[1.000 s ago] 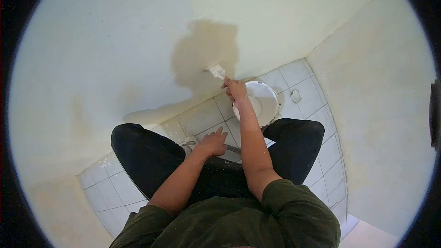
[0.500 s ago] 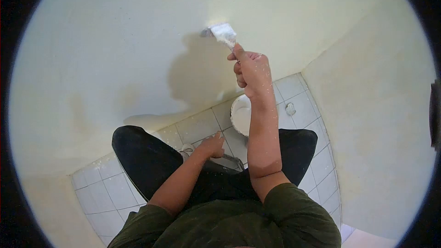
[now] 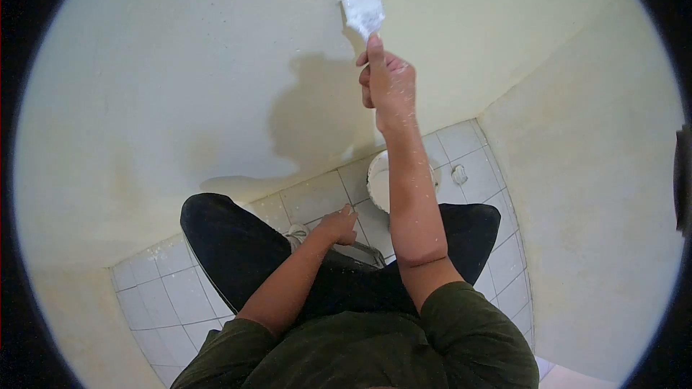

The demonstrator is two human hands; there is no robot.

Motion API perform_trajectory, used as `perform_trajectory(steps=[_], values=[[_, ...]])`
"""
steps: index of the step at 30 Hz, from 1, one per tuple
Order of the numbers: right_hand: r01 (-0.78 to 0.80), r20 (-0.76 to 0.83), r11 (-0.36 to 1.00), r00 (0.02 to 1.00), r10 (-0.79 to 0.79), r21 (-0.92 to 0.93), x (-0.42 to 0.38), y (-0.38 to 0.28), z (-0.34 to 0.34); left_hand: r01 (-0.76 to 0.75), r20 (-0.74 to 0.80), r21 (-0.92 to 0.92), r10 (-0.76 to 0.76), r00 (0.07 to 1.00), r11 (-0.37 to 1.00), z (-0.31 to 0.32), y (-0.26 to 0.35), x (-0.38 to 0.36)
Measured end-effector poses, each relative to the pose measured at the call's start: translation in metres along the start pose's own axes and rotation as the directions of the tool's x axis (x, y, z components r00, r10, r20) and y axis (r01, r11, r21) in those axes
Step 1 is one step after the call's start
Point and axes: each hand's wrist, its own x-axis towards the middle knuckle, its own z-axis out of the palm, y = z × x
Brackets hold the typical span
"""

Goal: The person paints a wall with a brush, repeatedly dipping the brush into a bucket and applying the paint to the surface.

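Note:
My right hand (image 3: 389,83) is closed round the handle of a wide paintbrush (image 3: 362,1), thumb along its top. White paint coats the brush's ferrule and handle, and its bristles point up against the pale wall (image 3: 238,50). Paint specks dot my right wrist and forearm. My left hand (image 3: 337,226) hangs low between my knees, fingers partly extended and apart, with nothing visible in it. Below my right forearm stands a round bucket (image 3: 378,181) of white paint, partly hidden by the arm.
White floor tiles (image 3: 311,196) meet the wall ahead, and another wall (image 3: 591,173) rises on the right. A small whitish lump (image 3: 459,173) lies right of the bucket. A grey curved object (image 3: 370,253) shows below my left hand. My bent knees flank the space.
My right hand has risen a little, and the paintbrush has swung higher up the wall, its bristles now in full view. My left hand has barely moved.

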Motion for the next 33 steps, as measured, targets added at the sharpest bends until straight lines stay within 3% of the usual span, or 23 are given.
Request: perform_trajectory(steps=[6,21,30,33], values=[[-0.06,0.033,0.993,0.998,0.057,0.1,0.006,0.089,-0.015,0.006,0.033,0.009,-0.007,0.999,1.0,0.001,0.001,-0.003],[-0.198,0.088,0.974,0.974,0.208,-0.107,0.033,0.279,-0.087,0.036,0.042,-0.043,-0.034,0.999,0.998,0.015,-0.003,0.013],[-0.361,0.096,0.932,0.928,0.361,-0.012,0.018,0.382,-0.103,0.029,0.096,-0.051,-0.024,0.995,0.998,0.005,0.001,0.014],[-0.472,0.028,0.881,0.881,0.473,-0.04,0.01,0.398,-0.1,0.021,0.101,-0.054,-0.016,0.995,0.998,0.009,-0.004,0.019]])
